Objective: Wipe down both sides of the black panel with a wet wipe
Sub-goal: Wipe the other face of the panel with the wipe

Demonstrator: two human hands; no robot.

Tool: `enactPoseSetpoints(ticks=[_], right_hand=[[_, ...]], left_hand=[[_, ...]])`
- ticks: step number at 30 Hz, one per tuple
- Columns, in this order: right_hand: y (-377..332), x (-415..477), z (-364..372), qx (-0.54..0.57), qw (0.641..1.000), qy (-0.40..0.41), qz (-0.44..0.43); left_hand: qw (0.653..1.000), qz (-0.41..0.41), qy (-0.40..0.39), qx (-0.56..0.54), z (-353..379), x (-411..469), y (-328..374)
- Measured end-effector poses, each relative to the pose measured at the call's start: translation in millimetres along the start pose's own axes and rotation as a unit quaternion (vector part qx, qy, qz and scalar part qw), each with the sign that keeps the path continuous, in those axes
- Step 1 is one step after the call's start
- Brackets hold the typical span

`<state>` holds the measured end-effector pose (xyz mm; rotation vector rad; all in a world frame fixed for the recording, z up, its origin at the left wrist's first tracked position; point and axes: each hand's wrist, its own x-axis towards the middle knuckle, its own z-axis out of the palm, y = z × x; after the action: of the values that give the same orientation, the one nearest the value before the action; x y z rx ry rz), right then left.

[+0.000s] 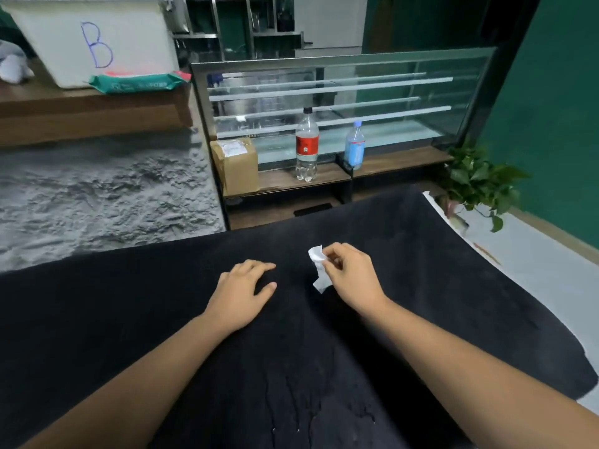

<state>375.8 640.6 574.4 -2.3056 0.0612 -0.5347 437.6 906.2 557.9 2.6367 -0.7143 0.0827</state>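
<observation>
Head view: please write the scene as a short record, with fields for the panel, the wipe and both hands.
target: black panel lies flat across the foreground
tool: crumpled white wet wipe, contact with the panel unclear
left: left hand rests palm down on the panel, fingers relaxed
right: right hand pinches the wipe
background: cardboard box and red-labelled bottle on a wooden shelf

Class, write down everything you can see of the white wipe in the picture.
The wet wipe is small, white and crumpled, looking like thin, soft cloth or paper. The right hand pinches its upper part in its fingertips, so it is bunched there and trails down to a loose corner. It hangs over the black panel; whether the corner touches it cannot be told.
</observation>
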Motion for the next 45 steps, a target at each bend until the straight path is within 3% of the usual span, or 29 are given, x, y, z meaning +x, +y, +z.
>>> enactPoseSetpoints(ticks=[12, 20, 29, 35, 40, 45], right_hand=[[138.6, 126.4, -99.8, -0.121, 0.987, 0.094, 0.050], [212.8, 194.5, -114.1, -0.221, 0.965, 0.136, 0.034], [235.0, 206.6, -82.5, -0.319, 0.948, -0.002, 0.009], [237.3, 191.8, -82.9, -0.281, 0.954, -0.105, 0.027], [234.0, 189.5, -64.3, -0.197, 0.971, -0.136, 0.007], [238.6, 204.7, -44.3, -0.204, 0.960, -0.188, -0.021]], left_hand=[[0.996, 0.073, -0.042, -0.035, 71.4, 196.0, 91.4], [0.993, 0.107, -0.052, -0.024, 122.2, 291.4, 116.8], [0.994, 0.098, -0.053, 0.008, 158.1, 332.8, 110.0], [0.994, 0.089, -0.058, 0.029, 175.6, 330.9, 103.4], [0.995, 0.087, -0.035, 0.041, 185.1, 324.5, 102.8], [0.995, 0.080, -0.025, 0.058, 185.8, 321.9, 104.7]])
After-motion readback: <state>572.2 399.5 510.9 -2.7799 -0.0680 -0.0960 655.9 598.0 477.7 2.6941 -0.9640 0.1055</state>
